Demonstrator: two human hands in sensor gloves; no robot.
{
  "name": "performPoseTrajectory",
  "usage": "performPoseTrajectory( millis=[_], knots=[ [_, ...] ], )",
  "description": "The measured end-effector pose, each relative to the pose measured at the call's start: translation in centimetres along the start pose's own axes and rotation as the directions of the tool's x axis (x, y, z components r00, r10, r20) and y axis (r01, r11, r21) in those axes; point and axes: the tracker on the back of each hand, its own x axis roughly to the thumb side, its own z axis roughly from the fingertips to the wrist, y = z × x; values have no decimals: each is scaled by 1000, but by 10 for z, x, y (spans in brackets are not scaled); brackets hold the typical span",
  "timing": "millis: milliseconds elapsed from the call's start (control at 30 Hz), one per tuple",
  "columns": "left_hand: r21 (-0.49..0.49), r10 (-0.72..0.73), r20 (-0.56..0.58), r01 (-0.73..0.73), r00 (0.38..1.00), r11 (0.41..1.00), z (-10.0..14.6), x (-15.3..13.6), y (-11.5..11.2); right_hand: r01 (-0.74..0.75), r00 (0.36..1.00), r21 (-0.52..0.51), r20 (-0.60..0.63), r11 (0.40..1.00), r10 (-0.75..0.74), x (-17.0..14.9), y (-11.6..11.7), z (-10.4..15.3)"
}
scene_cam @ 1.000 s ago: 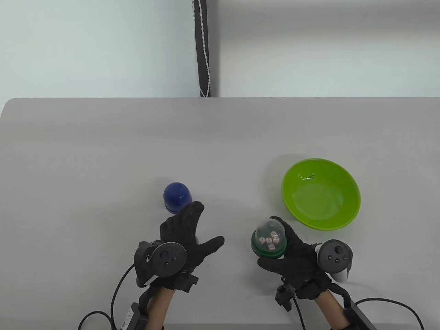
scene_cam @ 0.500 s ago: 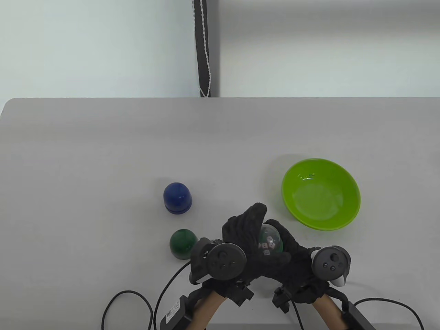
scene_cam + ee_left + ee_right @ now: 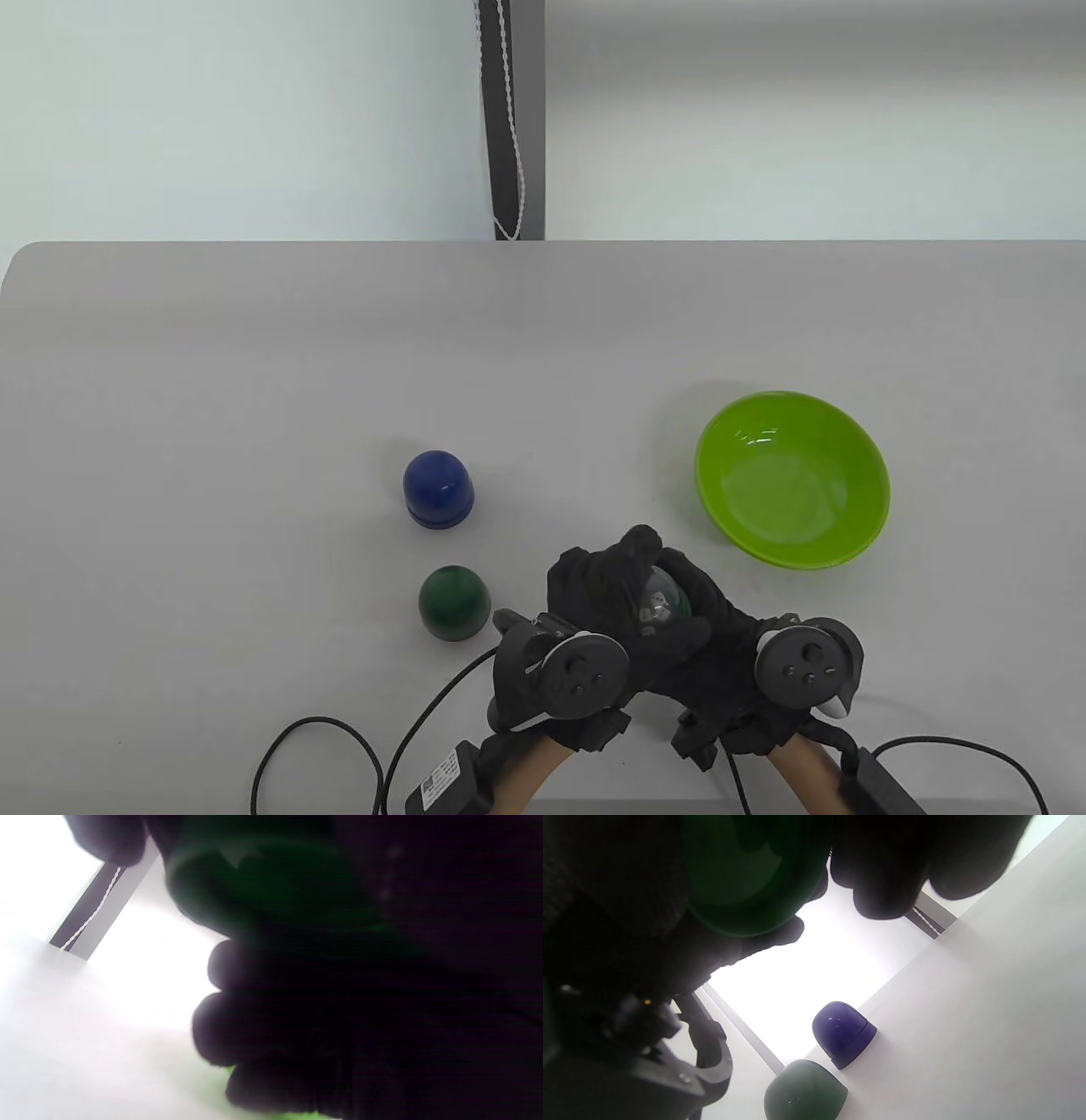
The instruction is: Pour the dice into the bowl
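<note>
Both hands, left hand (image 3: 594,586) and right hand (image 3: 713,620), wrap around the clear-domed dice cup (image 3: 662,601) just beside the green bowl (image 3: 874,501).

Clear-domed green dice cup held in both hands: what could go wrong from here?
1. The left hand covers the clear dome of the green dice cup that the right hand holds; if the dome pops off suddenly, dice could scatter on the grey table.
2. The lime-green plastic bowl sits apart, so pouring here would miss.

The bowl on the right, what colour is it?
Lime green; the bowl shows best in the table view.
</note>
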Motion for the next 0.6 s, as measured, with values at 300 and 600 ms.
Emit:
performPoseTrajectory(
  millis=[300, 600],
  knots=[
    [29, 26, 115, -30, 993, 999, 1, 0, 5, -12, 1000, -15, 24, 1000, 13, 3, -3, 1],
    [-28, 13, 205, -7, 979, 1000, 1, -1, 7, 73, 996, 87, 39, 994, -76, -3, -3, -2]
  ],
)
